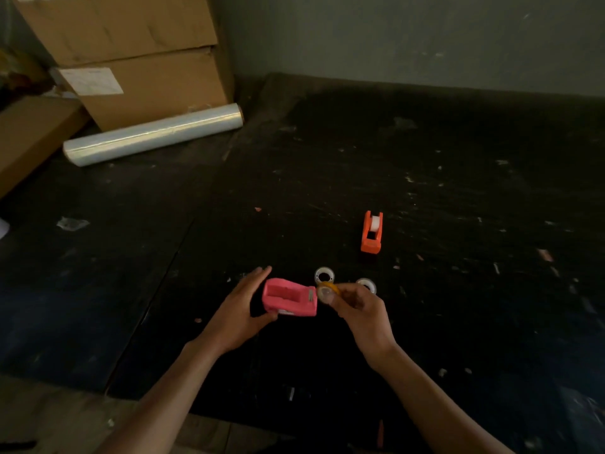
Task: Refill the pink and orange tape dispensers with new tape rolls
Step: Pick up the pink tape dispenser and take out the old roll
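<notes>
Left hand [240, 308] cups the empty pink dispenser [289, 298], fingers spread; right hand [355, 304] pinches a roll [327, 291] at its 3 o'clock; a loose pinch could drop it.

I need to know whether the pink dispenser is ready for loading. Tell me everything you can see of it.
The pink dispenser is a small, blocky holder that looks like matte plastic. Its open well faces up and appears empty, with no roll seated. A metallic cutter strip sits at its right end. The left hand cups its left side, thumb under the near edge; whether it rests on the dark table is unclear. The right hand holds a yellowish tape roll just beside the cutter end.
</notes>
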Demonstrator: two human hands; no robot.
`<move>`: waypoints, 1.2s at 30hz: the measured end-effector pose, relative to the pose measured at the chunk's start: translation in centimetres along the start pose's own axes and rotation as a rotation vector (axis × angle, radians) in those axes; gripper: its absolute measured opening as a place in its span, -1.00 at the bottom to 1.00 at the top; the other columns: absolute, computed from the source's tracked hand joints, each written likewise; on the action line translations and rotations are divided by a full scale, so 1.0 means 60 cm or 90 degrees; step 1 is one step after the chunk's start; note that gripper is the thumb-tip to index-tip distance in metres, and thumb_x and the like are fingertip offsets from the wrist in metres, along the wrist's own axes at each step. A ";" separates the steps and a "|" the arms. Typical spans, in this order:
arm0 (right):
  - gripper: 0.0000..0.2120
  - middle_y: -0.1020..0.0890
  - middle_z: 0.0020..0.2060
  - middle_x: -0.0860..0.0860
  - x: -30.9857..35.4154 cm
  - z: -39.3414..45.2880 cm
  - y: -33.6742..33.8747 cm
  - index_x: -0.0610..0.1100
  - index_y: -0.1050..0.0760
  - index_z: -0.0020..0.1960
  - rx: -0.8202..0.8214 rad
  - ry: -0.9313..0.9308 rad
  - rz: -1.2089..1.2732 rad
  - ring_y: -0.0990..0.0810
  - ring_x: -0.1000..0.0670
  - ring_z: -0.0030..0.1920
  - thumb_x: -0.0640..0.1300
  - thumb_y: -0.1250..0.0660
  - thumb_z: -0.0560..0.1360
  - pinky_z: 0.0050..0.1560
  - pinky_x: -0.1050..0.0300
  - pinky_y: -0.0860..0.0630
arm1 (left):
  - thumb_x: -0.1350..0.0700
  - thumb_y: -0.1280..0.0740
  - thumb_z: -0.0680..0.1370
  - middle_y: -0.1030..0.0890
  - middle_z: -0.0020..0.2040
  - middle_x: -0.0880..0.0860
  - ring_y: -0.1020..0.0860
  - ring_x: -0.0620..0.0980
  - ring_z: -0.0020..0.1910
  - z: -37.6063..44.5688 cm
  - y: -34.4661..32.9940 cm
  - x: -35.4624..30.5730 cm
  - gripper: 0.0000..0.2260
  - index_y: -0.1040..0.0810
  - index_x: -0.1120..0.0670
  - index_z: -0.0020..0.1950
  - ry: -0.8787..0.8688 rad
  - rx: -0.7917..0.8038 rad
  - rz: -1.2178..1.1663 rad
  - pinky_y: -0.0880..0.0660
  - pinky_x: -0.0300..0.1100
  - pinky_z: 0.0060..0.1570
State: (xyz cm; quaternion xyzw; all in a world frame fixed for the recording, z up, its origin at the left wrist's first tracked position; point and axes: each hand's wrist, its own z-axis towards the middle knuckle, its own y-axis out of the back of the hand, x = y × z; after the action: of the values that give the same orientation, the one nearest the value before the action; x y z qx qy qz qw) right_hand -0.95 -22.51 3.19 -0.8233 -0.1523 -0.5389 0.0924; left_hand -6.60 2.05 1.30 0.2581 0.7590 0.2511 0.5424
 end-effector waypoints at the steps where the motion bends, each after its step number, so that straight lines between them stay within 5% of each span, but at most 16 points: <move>1: -0.70 -0.72 0.00 0.00 0.000 0.000 0.001 -0.08 -0.64 0.07 -0.012 -0.029 0.042 -0.68 0.04 -0.01 0.00 -0.50 0.38 0.07 0.07 -0.59 | -0.03 -0.49 0.47 -0.06 0.62 -0.10 -0.03 -0.08 0.59 -0.003 0.002 -0.003 -0.19 -0.07 -0.21 0.58 0.007 0.014 -0.001 -0.10 0.11 0.55; 4: -0.60 -0.73 0.01 -0.08 -0.003 0.001 0.001 -0.12 -0.66 0.04 -0.035 -0.095 0.154 -0.66 -0.07 0.04 0.03 -0.51 0.26 0.17 -0.07 -0.54 | -0.03 -0.47 0.48 -0.20 0.57 -0.11 -0.15 -0.09 0.56 -0.022 -0.005 -0.026 -0.32 -0.23 -0.22 0.52 -0.052 -0.080 -0.035 -0.22 0.06 0.51; 6: -0.64 -0.72 -0.02 -0.12 -0.006 -0.001 0.001 -0.18 -0.65 0.03 0.003 -0.139 0.238 -0.63 -0.06 -0.04 -0.05 -0.49 0.28 0.09 -0.02 -0.53 | 0.05 -0.47 0.48 -0.45 0.35 -0.13 -0.43 -0.15 0.36 -0.034 -0.020 -0.045 -0.54 -0.44 -0.22 0.33 -0.124 -0.174 -0.049 -0.45 0.00 0.36; 8: -0.69 -0.69 -0.10 -0.11 -0.006 -0.005 -0.003 -0.21 -0.63 0.02 0.061 -0.191 0.304 -0.60 -0.01 -0.13 -0.11 -0.47 0.31 -0.05 0.09 -0.49 | 0.13 -0.48 0.48 -0.55 0.17 -0.18 -0.56 -0.19 0.15 -0.039 -0.035 -0.070 -0.65 -0.53 -0.20 0.18 -0.162 -0.157 -0.075 -0.57 -0.07 0.16; 12: -0.84 -0.65 -0.07 -0.13 -0.020 -0.006 -0.006 -0.22 -0.58 0.05 0.112 -0.221 0.319 -0.57 0.01 -0.12 -0.20 -0.36 0.50 -0.08 0.14 -0.42 | 0.11 -0.49 0.48 -0.60 0.17 -0.15 -0.56 -0.23 0.15 -0.032 -0.063 -0.103 -0.68 -0.57 -0.09 0.20 -0.173 -0.056 -0.077 -0.56 -0.11 0.19; 21: -0.87 -0.67 -0.04 -0.15 -0.033 -0.006 0.016 -0.20 -0.61 0.05 0.077 -0.252 0.387 -0.60 -0.05 -0.06 -0.17 -0.32 0.57 -0.04 0.08 -0.45 | 0.14 -0.44 0.51 -0.62 0.04 -0.12 -0.60 -0.23 0.01 -0.026 -0.086 -0.130 -0.79 -0.58 -0.03 0.13 -0.103 -0.095 -0.158 -0.59 -0.20 0.08; 25: -0.91 -0.68 -0.01 -0.05 -0.034 -0.008 0.038 -0.08 -0.61 0.02 -0.028 -0.086 0.009 -0.66 0.05 -0.10 -0.11 -0.42 0.52 -0.13 0.18 -0.58 | 0.14 -0.42 0.53 -0.62 0.06 -0.11 -0.60 -0.26 0.01 -0.028 -0.084 -0.133 -0.81 -0.55 -0.04 0.12 -0.030 -0.141 -0.265 -0.56 -0.34 -0.05; 29: -0.81 -0.44 0.12 0.19 -0.074 -0.008 0.064 0.08 -0.53 0.01 -0.020 0.159 -0.469 -0.48 0.18 0.10 -0.06 -0.49 0.46 0.02 0.40 -0.44 | 0.12 -0.41 0.55 -0.59 0.06 -0.15 -0.56 -0.39 -0.01 -0.031 -0.081 -0.132 -0.76 -0.53 -0.03 0.19 0.013 -0.163 -0.329 -0.52 -0.43 -0.09; 33: -0.80 -0.46 0.13 0.19 -0.081 -0.005 0.075 0.07 -0.57 0.05 0.013 0.185 -0.456 -0.49 0.21 0.11 0.01 -0.48 0.45 0.00 0.41 -0.43 | 0.09 -0.39 0.55 -0.59 0.13 -0.14 -0.57 -0.33 0.04 -0.029 -0.080 -0.126 -0.76 -0.53 -0.07 0.21 0.032 -0.176 -0.334 -0.50 -0.28 0.08; 36: -0.91 -0.57 0.03 0.11 -0.046 0.005 0.075 0.10 -0.55 -0.01 -0.082 0.154 -0.304 -0.60 0.17 -0.01 -0.08 -0.39 0.54 -0.08 0.27 -0.57 | 0.07 -0.39 0.55 -0.60 0.13 -0.13 -0.58 -0.26 0.06 -0.032 -0.078 -0.124 -0.78 -0.54 -0.08 0.19 0.048 -0.169 -0.353 -0.51 -0.26 0.10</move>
State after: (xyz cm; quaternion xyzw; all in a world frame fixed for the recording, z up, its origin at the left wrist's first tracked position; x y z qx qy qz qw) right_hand -0.16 -27.03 0.59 -0.6977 -0.2955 -0.6486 -0.0722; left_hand -6.91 -6.56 3.87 -0.0416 0.7807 0.2003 0.5905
